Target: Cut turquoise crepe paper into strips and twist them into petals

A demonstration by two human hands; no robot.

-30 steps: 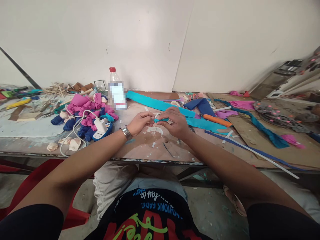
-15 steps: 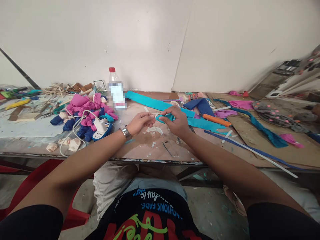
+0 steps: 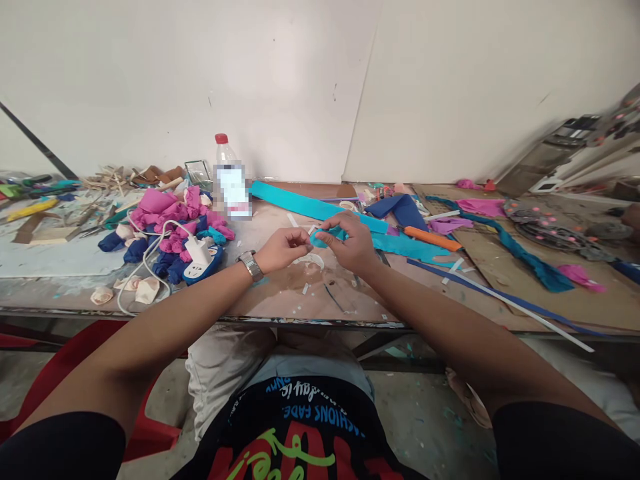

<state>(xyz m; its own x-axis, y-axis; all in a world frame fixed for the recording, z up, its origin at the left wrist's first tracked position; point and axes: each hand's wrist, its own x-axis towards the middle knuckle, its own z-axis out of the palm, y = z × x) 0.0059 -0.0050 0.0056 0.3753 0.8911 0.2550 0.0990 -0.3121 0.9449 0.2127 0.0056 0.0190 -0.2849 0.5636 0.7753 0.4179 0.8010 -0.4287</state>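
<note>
Over the table in front of me, my right hand (image 3: 349, 241) grips a small bunched piece of turquoise crepe paper (image 3: 317, 238) between thumb and fingers. My left hand (image 3: 289, 248), a metal watch on its wrist, pinches at the left end of that piece; its fingertips hide the exact contact. Below the hands lies a whitish ring-shaped mark or rim (image 3: 314, 262). Behind them a long turquoise paper strip (image 3: 290, 202) runs across the table, with another turquoise piece (image 3: 413, 248) to the right.
Pink and blue paper flowers (image 3: 157, 207) are heaped at left around a power strip (image 3: 200, 267) with a white charger and cable. A bottle (image 3: 222, 143) stands behind a lit phone (image 3: 234, 190). At right lie an orange-handled cutter (image 3: 433, 238), blue paper (image 3: 400, 210) and a white stick (image 3: 525, 315).
My left fingers have moved right and closed in against the left end of the turquoise paper. My right hand has stayed nearly in place. The view has shifted slightly.
</note>
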